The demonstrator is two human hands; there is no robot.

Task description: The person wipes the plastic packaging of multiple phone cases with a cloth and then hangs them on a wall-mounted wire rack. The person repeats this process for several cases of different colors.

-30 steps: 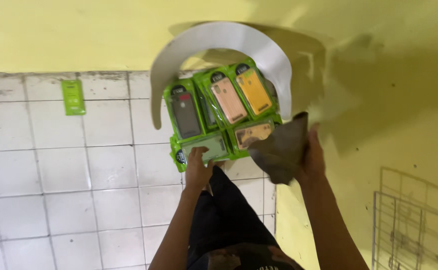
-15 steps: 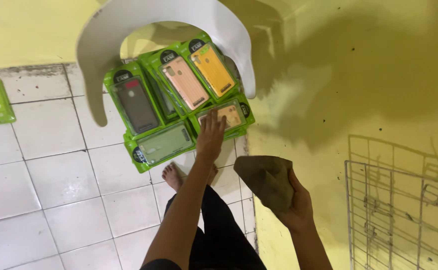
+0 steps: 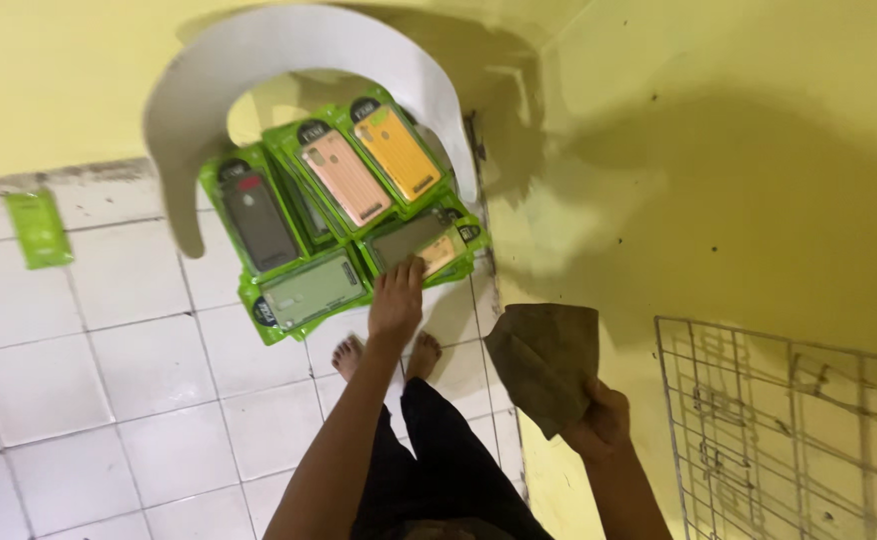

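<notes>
- The left hand (image 3: 397,298) was laid flat, fingers together, on a green pack (image 3: 421,243); it was best pressed evenly.
- A brown cloth (image 3: 547,362) was gripped in the right hand (image 3: 602,420).

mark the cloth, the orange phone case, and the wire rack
cloth (image 3: 547,362): head view, middle of the brown fabric.
orange phone case (image 3: 397,152): head view, centre of its back.
wire rack (image 3: 759,430): head view, a grid bar against the wall.
</notes>
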